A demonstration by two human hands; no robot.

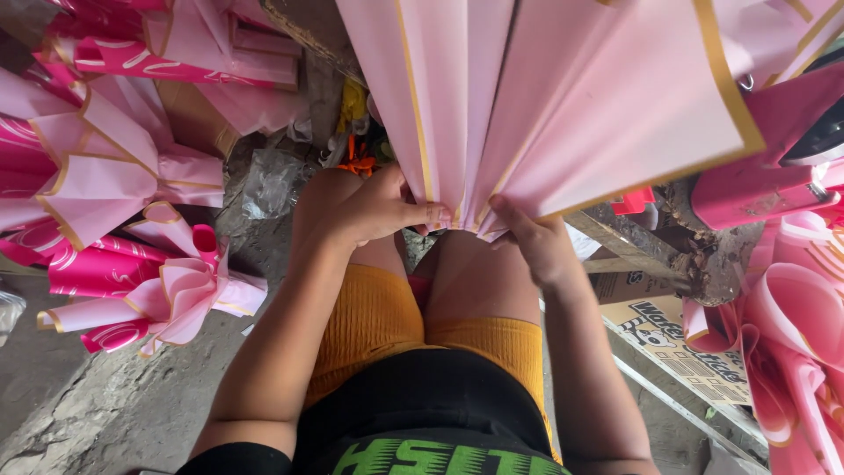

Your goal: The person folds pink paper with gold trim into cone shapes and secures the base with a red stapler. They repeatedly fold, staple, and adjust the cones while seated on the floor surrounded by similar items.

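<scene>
Light pink wrapping sheets with gold borders (563, 97) fan upward from a gathered point just above my knees. My left hand (378, 207) pinches the gathered folds from the left, thumb pressed against the paper. On the right side of that same gathered base, my right hand (536, 242) grips with its fingers under the sheets. Both hands hold the bunch together, the pleats spreading wide toward the top of the view. I sit with orange shorts and bare knees below the paper.
Finished pink and magenta paper bouquets (132, 264) lie on the concrete floor at left. More pink folded wraps (791, 343) pile at right beside a printed cardboard box (677, 343) and a wooden frame (633, 237). Crumpled clear plastic (272, 180) sits ahead.
</scene>
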